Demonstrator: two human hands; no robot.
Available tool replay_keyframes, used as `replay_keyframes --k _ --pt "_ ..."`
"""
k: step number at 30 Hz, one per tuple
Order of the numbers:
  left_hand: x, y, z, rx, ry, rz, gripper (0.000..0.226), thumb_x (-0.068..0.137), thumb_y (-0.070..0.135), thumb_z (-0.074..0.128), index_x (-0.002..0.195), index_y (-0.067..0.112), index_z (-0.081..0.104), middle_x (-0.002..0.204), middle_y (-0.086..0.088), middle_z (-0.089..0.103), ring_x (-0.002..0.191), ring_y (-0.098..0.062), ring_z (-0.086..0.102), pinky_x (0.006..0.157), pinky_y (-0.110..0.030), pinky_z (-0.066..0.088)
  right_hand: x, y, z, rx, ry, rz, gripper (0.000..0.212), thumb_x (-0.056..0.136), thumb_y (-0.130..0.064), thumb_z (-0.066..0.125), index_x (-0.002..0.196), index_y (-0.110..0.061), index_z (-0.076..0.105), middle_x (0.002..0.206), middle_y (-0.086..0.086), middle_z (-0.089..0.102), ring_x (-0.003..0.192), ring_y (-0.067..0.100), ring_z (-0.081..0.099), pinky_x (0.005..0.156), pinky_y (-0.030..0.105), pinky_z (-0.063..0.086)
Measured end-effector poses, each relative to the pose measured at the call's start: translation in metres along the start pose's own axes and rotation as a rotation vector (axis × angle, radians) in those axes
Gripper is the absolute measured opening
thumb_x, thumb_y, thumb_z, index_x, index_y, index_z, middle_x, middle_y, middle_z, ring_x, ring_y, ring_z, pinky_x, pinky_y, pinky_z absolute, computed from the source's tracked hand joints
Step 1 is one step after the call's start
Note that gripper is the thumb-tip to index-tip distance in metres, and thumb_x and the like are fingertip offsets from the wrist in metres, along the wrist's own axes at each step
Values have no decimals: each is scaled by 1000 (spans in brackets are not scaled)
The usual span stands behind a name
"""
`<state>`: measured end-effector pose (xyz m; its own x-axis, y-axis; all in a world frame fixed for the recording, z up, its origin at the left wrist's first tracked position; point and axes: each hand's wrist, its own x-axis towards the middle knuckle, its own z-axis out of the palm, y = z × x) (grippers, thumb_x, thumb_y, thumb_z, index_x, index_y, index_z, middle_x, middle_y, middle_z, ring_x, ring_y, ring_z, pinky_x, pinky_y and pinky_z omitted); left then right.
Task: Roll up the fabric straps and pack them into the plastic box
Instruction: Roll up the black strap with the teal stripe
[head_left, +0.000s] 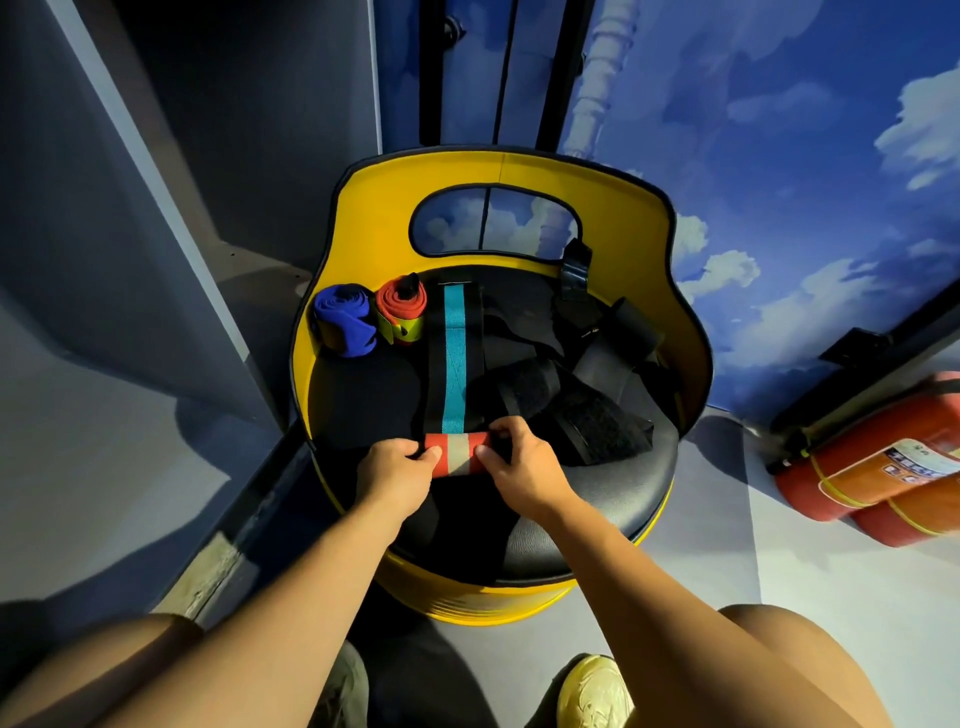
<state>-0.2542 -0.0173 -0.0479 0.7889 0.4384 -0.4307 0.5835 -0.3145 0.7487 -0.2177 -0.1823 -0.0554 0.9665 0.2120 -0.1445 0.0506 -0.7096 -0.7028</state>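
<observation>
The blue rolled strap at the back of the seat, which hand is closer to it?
Left. The left hand sits below and slightly right of the blue rolled strap, pinching the orange-and-grey roll; the right hand grips that roll's far end.

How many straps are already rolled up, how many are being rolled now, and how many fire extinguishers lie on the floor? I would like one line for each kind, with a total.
Finished rolls: 2, the blue roll and the red roll
Strap being rolled: 1, the teal-striped strap
Fire extinguishers: 2, upper extinguisher and lower extinguisher
Total: 5
</observation>
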Motion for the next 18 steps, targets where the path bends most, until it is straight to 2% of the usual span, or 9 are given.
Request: replay_keyframes --k 3,7,11,14,18 --pt "4 0 2 -59 28 3 36 96 27 67 131 18 62 127 -5 66 106 -19 61 83 -29 50 2 0 3 54 50 68 40 95 -35 66 128 -13 58 118 8 68 106 21 64 89 31 52" --pt "0 5 12 -21 70 -13 37 102 30 56 137 19 58 135 -7 59 122 -25 58 98 -40 52 0 -7 10 97 145 125 37 96 -35 63 125 -12 65 116 8 71 107 21 65 83 20 44" --pt "-8 5 22 -153 113 -58 39 103 26 54 141 18 56 139 -8 56 127 -27 56 100 -41 51 -10 -14 22 189 207 213 34 99 -28 59 128 -11 60 119 10 70 110 24 64 87 24 46" --pt "-7 2 21 -237 109 -71 37 100 22 60 137 20 58 133 -5 61 123 -24 59 99 -41 51 -13 -15 23 251 176 244 32 98 -27 60 126 -11 54 118 11 68 109 24 65 91 32 51" --pt "-8 -2 16 -260 72 -67 38 97 16 64 133 20 58 127 -4 64 116 -21 61 101 -41 52 -18 -16 17 267 123 265 31 97 -26 60 124 -13 52 117 9 68 106 24 65 91 35 53"
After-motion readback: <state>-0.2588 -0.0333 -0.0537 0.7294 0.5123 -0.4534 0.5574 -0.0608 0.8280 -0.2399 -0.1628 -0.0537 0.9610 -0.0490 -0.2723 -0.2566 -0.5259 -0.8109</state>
